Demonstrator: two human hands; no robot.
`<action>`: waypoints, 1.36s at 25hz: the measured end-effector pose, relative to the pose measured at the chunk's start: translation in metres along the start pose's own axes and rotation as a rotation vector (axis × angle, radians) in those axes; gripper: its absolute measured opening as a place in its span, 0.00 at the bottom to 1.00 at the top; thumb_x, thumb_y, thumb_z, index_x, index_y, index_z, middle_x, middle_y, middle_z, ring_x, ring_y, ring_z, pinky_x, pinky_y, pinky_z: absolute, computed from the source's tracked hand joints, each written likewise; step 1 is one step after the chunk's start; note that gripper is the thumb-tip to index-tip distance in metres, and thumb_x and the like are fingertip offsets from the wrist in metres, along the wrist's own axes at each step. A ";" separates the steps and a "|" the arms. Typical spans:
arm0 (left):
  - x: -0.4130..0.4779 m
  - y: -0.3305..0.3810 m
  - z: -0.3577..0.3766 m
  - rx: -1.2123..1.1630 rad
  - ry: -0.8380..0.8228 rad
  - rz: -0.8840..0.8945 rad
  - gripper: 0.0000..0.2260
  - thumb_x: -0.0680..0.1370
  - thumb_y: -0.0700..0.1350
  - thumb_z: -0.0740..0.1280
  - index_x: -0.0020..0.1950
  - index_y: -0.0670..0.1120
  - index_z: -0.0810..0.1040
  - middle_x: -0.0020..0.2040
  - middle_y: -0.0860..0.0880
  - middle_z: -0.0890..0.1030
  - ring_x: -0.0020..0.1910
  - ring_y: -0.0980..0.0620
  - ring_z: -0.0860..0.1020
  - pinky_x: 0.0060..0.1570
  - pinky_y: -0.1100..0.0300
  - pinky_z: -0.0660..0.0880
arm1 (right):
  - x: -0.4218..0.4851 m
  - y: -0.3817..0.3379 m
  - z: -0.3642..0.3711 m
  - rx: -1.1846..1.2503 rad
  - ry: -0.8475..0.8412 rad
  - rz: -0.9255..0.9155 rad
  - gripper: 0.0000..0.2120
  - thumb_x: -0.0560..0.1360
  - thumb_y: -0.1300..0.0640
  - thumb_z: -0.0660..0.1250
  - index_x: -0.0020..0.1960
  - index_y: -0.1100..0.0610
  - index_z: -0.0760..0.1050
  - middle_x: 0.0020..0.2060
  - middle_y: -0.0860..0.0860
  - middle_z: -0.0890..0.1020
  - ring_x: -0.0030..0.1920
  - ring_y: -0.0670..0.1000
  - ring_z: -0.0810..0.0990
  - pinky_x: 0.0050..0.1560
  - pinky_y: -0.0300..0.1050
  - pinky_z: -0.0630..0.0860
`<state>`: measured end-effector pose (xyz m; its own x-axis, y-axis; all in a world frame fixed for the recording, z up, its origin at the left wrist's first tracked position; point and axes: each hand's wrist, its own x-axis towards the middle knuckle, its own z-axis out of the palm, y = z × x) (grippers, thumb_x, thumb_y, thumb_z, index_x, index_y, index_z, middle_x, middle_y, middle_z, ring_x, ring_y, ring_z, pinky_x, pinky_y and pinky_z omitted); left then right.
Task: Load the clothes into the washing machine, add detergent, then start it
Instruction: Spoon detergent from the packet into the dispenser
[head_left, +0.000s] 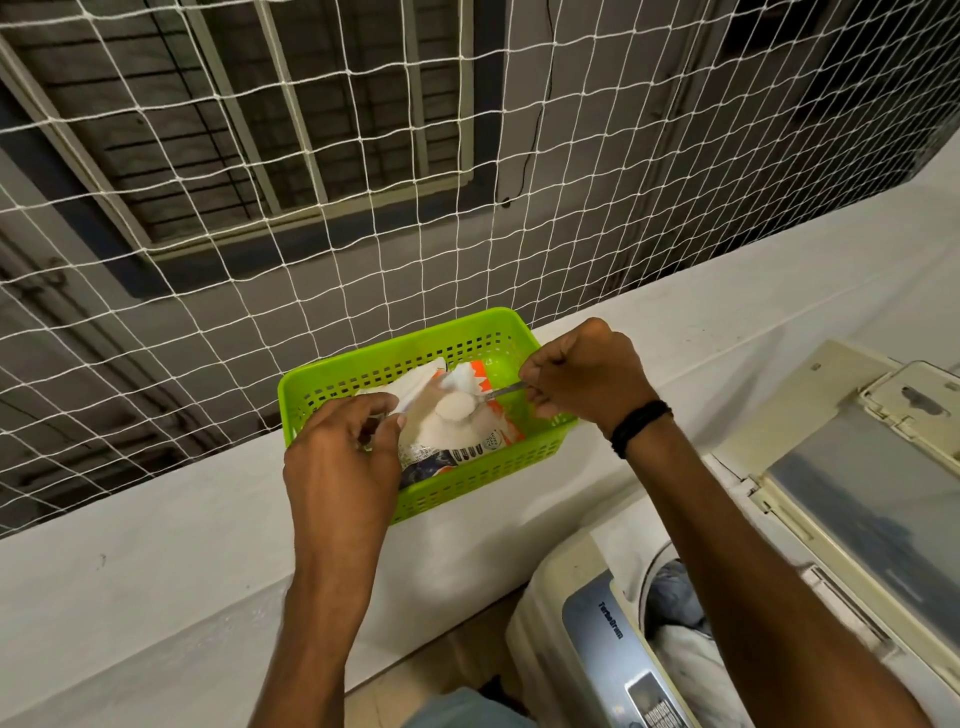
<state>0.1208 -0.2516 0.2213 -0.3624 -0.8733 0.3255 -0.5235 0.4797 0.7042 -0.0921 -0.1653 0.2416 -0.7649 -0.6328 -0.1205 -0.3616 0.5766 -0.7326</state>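
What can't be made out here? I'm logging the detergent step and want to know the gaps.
- Head view: the torn orange-and-white detergent packet has print too small and blurred to read.
- The washing machine's grey control panel is cut off by the bottom edge.
- The clothes in the drum are partly hidden by the right hand's forearm.
- The left hand covers the packet's near edge.

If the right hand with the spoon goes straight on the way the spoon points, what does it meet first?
Probably the detergent bag: the spoon in the right hand points left into its open mouth. Beyond is the left hand holding the bag's edge. Depth is unclear.
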 end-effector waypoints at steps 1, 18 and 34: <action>0.000 0.000 0.000 0.003 0.001 0.004 0.06 0.74 0.44 0.74 0.51 0.48 0.86 0.49 0.50 0.85 0.43 0.50 0.82 0.45 0.63 0.71 | 0.000 0.000 0.000 -0.011 0.007 0.006 0.07 0.64 0.56 0.70 0.38 0.57 0.84 0.30 0.50 0.85 0.36 0.53 0.86 0.46 0.51 0.83; -0.016 0.029 0.004 -0.124 0.031 0.041 0.05 0.76 0.44 0.72 0.50 0.48 0.85 0.47 0.52 0.83 0.41 0.56 0.80 0.44 0.82 0.65 | -0.041 0.017 -0.044 0.568 -0.172 0.110 0.06 0.76 0.72 0.66 0.43 0.70 0.81 0.37 0.63 0.80 0.30 0.52 0.80 0.31 0.40 0.81; -0.119 0.139 0.210 -0.293 -0.753 0.350 0.06 0.77 0.46 0.70 0.53 0.49 0.84 0.49 0.54 0.84 0.45 0.56 0.81 0.44 0.70 0.72 | -0.186 0.297 -0.143 0.619 0.706 0.675 0.13 0.72 0.75 0.61 0.35 0.67 0.81 0.31 0.60 0.81 0.30 0.53 0.79 0.32 0.41 0.79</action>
<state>-0.0706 -0.0630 0.1477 -0.9313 -0.3427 0.1234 -0.1054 0.5778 0.8094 -0.1337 0.1981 0.1421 -0.9011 0.2503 -0.3541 0.4079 0.2121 -0.8880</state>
